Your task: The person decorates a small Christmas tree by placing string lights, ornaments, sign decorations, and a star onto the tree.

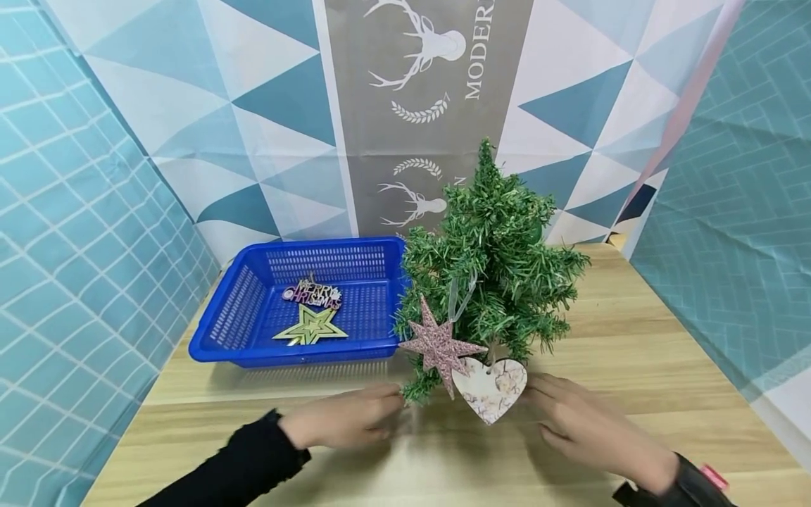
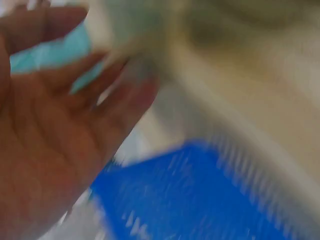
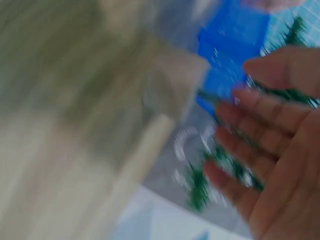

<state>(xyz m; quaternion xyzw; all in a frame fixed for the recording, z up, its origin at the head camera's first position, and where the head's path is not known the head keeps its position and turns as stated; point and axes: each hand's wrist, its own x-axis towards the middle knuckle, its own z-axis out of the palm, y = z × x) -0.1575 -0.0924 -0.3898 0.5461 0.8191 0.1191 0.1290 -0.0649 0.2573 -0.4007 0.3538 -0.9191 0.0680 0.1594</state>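
A small green artificial Christmas tree (image 1: 500,239) stands on the table. A pink glitter star ornament (image 1: 439,346) hangs on its front by a pale ribbon, and a patterned white heart ornament (image 1: 491,391) overlaps its lower right. My left hand (image 1: 351,417) is low at the tree's left side, near the bottom branch; in the left wrist view that hand (image 2: 60,125) has loosely bent fingers and nothing visible in them. To the heart's right is my right hand (image 1: 586,422), its fingertips partly hidden behind it. The right wrist view shows this hand (image 3: 280,160) with spread, relaxed fingers. The tree's base is hidden.
Left of the tree sits a blue plastic basket (image 1: 355,350), its right side against the branches. Inside lie a "Merry Christmas" sign ornament (image 1: 317,294) and a gold star ornament (image 1: 312,325). A patterned cloth (image 1: 272,127) hangs behind the wooden table (image 1: 671,401).
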